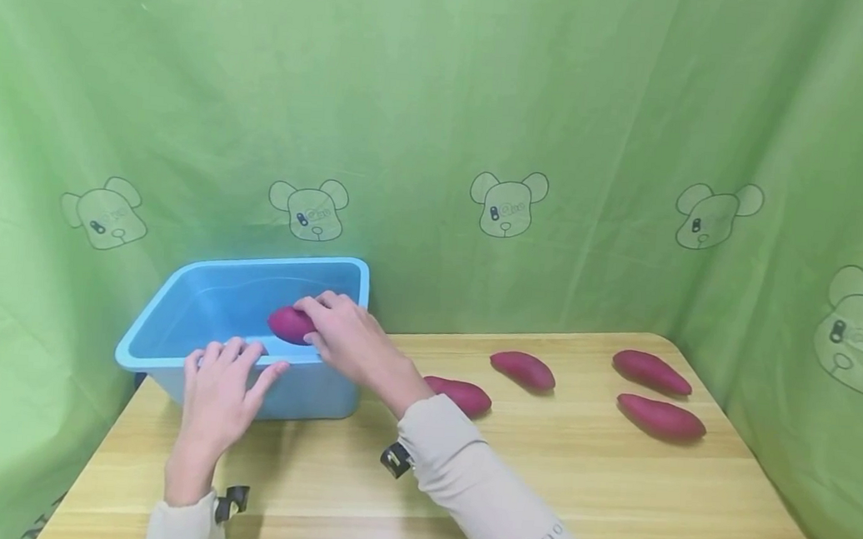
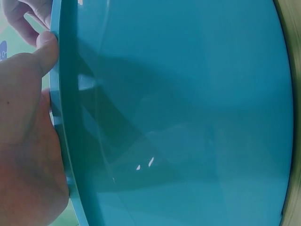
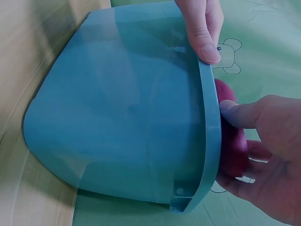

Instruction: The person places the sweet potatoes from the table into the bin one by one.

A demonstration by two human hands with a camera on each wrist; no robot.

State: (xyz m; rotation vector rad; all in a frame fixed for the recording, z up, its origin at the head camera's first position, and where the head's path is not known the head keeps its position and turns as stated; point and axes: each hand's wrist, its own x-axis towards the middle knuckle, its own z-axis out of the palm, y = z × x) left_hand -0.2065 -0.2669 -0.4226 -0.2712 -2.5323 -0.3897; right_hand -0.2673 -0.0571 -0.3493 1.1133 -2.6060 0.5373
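Note:
Over the opening of a blue plastic bin point(image 1: 310, 393), my right hand point(image 1: 347, 337) grips a purple sweet potato point(image 1: 289, 325). The right wrist view shows the thumb on one side of this sweet potato point(image 3: 232, 148) and the fingers on the other, just beyond the rim. My left hand point(image 1: 218, 388) holds the bin's near rim, fingers hooked over it; in the left wrist view its thumb point(image 2: 47, 49) lies against the edge. Another sweet potato point(image 1: 460, 395) lies on the table, partly behind my right forearm. The bin's floor is mostly hidden.
Farther right on the wooden table point(image 1: 537, 477) lie a sweet potato point(image 1: 524, 370) near the middle and two more at the right, one point(image 1: 652, 373) behind the other point(image 1: 661, 418). A green curtain point(image 1: 429, 94) with bear-head prints hangs behind and at the sides.

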